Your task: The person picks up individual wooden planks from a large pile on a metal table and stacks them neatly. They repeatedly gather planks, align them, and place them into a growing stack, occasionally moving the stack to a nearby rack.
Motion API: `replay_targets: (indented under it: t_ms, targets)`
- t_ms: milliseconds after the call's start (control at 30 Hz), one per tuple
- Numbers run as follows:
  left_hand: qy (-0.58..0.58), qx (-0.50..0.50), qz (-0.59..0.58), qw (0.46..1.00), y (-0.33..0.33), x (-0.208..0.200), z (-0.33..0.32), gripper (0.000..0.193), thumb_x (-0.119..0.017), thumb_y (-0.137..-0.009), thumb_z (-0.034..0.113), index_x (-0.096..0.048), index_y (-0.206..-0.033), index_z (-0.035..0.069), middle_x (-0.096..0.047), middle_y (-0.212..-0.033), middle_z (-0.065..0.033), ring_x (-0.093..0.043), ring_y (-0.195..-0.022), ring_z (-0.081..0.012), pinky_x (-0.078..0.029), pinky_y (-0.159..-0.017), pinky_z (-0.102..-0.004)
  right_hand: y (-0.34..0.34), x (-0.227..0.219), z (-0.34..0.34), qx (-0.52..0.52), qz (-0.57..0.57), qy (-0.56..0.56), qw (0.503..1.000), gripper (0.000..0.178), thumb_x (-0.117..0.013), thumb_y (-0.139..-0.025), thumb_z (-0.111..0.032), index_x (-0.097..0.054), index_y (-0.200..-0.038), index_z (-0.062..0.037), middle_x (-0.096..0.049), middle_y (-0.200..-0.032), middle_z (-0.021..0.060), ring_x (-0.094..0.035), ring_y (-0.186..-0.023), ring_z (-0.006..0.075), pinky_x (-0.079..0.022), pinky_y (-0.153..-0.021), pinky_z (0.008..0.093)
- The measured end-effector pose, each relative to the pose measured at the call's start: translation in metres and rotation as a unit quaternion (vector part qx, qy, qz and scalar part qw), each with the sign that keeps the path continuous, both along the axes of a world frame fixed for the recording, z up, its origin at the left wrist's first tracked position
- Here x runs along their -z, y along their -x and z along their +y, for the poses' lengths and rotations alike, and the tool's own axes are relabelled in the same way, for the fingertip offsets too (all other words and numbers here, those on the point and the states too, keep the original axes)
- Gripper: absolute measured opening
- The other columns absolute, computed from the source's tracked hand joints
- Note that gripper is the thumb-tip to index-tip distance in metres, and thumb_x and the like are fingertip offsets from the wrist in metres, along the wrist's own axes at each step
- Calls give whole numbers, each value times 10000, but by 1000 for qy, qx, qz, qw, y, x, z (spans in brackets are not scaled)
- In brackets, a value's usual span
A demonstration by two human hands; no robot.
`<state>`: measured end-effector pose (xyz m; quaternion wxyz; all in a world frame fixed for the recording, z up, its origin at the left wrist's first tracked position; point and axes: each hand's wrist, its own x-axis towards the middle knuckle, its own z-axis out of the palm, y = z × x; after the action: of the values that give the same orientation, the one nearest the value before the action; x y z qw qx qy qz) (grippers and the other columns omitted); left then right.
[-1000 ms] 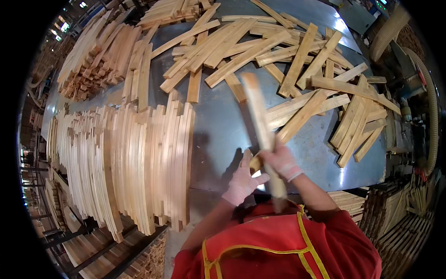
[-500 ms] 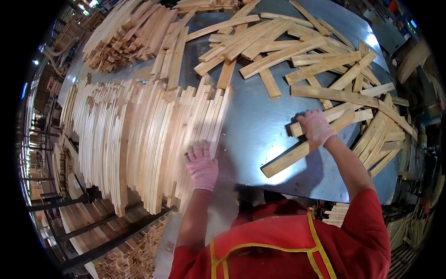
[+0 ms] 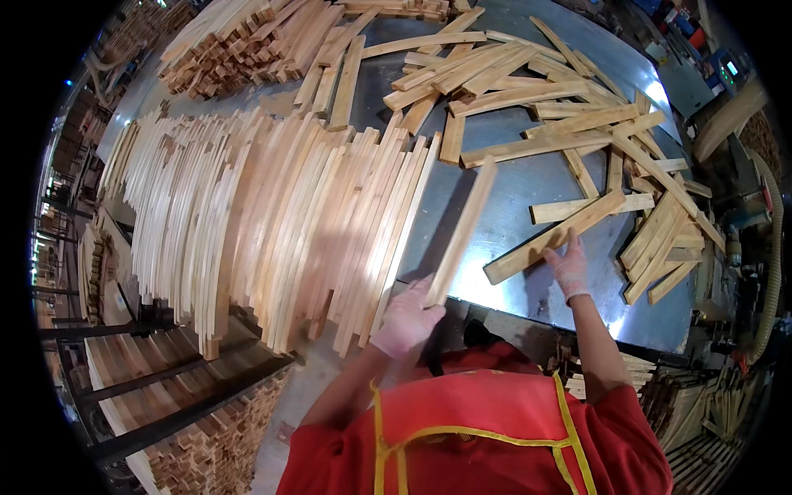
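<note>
My left hand [image 3: 410, 318], in a pale pink work glove, is closed round the near end of a wooden strip [image 3: 466, 227]. That strip slants up and away, beside the right end of a long row of upright-edged wooden strips [image 3: 272, 223] laid side by side. My right hand [image 3: 568, 271], gloved alike, has its fingers apart at the near edge of a loose wooden slat [image 3: 532, 249] on the metal table [image 3: 503, 194]. Its fingertips seem to touch that slat; I see no grip round it.
A jumbled heap of wooden slats [image 3: 569, 124] covers the table's far right. Stacked strips [image 3: 247, 49] stand at the far left. Below the row, a dark metal rack bar [image 3: 181, 421] crosses a lower wood stack [image 3: 223, 445]. A ribbed hose [image 3: 775, 256] hangs at the right.
My left hand has left the row's top and now grips a strip lifted off the table's right side. My right hand has let go and drawn nearer, beside another slat.
</note>
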<state>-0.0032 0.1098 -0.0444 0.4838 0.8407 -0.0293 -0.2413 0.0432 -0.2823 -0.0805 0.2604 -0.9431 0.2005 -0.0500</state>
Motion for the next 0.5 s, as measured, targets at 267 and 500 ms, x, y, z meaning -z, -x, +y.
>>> replay_targets:
  t_ms: [267,500]
  targets:
    - [-447,14,-264,855,-12,15,18,826,-811,-853,397,-485,-1542,77,-498,-1513,-156,-441,-1442,-401,-322,-1239,-573,-50,67,14,271,-178,-411,852,919,-751,-892,9,-280,-1679,-56,-583,-1446,169,-599,-1226,276,-491,-1067,388]
    - [-297,88,-159,937,-45,-12,-85,930,-752,-902,471,-363,-1624,33,-560,-1469,-214,-554,-1363,-398,-450,-1132,-531,13,21,95,-82,145,-442,881,748,-740,-945,-39,-436,-1628,-73,-662,-1370,112,-653,-1176,219,-526,-1037,337]
